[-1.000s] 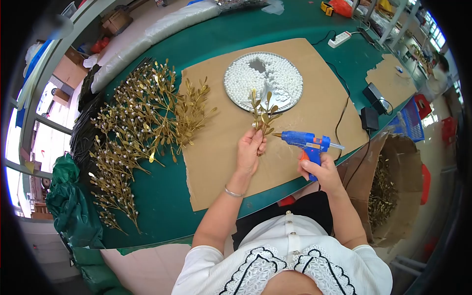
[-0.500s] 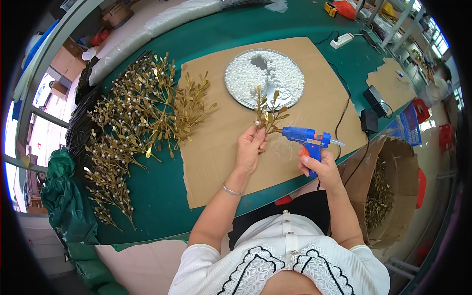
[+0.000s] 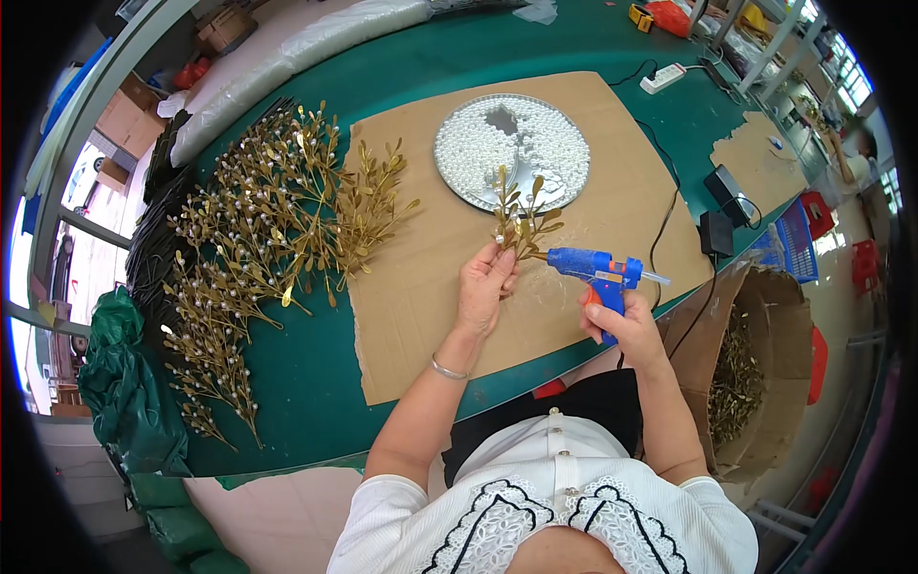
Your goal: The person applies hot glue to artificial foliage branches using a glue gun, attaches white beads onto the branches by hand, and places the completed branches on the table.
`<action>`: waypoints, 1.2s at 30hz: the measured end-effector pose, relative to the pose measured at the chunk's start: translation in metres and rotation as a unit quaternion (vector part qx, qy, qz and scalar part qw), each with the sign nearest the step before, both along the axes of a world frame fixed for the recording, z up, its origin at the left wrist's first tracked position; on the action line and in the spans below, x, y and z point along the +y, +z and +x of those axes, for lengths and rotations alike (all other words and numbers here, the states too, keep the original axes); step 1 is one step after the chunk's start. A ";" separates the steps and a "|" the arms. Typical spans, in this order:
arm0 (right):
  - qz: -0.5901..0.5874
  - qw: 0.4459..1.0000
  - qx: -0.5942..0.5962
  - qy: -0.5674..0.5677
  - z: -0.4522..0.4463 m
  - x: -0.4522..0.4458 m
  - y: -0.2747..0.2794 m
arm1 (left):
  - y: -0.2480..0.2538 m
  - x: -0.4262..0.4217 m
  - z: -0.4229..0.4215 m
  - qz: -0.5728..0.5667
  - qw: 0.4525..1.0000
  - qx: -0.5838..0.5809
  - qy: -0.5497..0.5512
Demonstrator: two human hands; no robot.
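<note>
My left hand (image 3: pixel 486 290) pinches the stem of a small golden leafy sprig (image 3: pixel 519 222), which stands up above my fingers with a white pearl on it. In my right hand (image 3: pixel 622 323) is a blue glue gun (image 3: pixel 583 262), a finger at its orange trigger. The gun's nozzle points left and is at the sprig's lower leaves; whether it touches them I cannot tell. Behind the sprig lies a round tray (image 3: pixel 443 174) of white pearls with a few bare patches. Both hands are over a brown cardboard sheet (image 3: pixel 421 316).
Golden branches with pearls (image 3: pixel 258 220) lie left on the green table (image 3: pixel 306 383), beside black stems (image 3: pixel 158 239). Back right are a power strip (image 3: pixel 663 78) and black adapters (image 3: pixel 715 232). A cardboard box (image 3: pixel 779 392) holding golden pieces stands right. A person (image 3: pixel 849 167) is far right.
The gun's nozzle and the sprig have come closer together since a second ago. The whole view has shifted slightly. Both hands keep their holds.
</note>
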State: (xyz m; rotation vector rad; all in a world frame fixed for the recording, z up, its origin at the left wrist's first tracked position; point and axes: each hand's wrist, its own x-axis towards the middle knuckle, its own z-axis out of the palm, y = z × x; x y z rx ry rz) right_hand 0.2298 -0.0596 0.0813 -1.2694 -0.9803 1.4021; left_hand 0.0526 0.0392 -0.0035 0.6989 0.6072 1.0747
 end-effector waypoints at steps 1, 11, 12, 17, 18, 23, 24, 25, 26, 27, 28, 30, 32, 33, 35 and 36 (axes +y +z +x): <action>0.000 1.000 0.001 0.004 0.000 0.000 0.000 | 0.000 0.000 0.000 0.000 1.000 0.000 0.000; -0.010 0.998 -0.048 0.029 0.009 0.000 0.011 | 0.009 -0.003 0.004 0.045 0.995 0.061 0.068; -0.010 0.998 -0.047 0.028 0.009 0.000 0.010 | 0.009 -0.002 0.004 0.057 0.993 0.073 0.071; -0.056 0.996 0.068 -0.007 0.009 -0.003 0.005 | 0.007 -0.003 0.004 0.080 0.991 0.076 0.073; -0.056 0.996 0.068 -0.006 0.009 -0.004 0.004 | 0.006 -0.003 0.005 0.079 0.991 0.076 0.078; -0.029 0.998 0.041 -0.037 0.010 -0.008 0.008 | 0.006 -0.001 0.004 0.070 0.992 0.062 0.090; -0.029 0.998 0.040 -0.037 0.010 -0.008 0.007 | 0.005 0.000 0.003 0.062 0.993 0.055 0.085; -0.030 0.998 0.048 -0.032 0.011 -0.007 0.004 | 0.006 -0.001 0.003 0.062 0.993 0.054 0.085; -0.030 0.998 0.056 -0.026 0.012 -0.007 0.002 | 0.007 -0.001 0.004 0.059 0.994 0.054 0.079; -0.029 0.998 0.055 -0.027 0.012 -0.007 0.001 | 0.008 -0.002 0.004 0.056 0.994 0.053 0.073; -0.033 0.997 0.059 -0.029 0.010 -0.007 0.000 | 0.008 -0.002 0.004 0.057 0.994 0.053 0.073; -0.036 0.997 0.063 -0.030 0.008 -0.006 -0.001 | 0.008 -0.002 0.003 0.055 0.995 0.048 0.069; -0.034 0.997 0.068 -0.022 0.006 -0.005 -0.001 | 0.010 -0.002 0.004 0.054 0.995 0.048 0.071; -0.033 0.997 0.068 -0.023 0.005 -0.004 -0.002 | 0.010 -0.002 0.004 0.052 0.995 0.048 0.073; -0.029 0.997 0.072 -0.020 0.005 -0.003 -0.003 | 0.011 -0.002 0.004 0.053 0.995 0.050 0.068; -0.029 0.997 0.072 -0.021 0.005 -0.002 -0.004 | 0.011 -0.003 0.003 0.052 0.995 0.052 0.063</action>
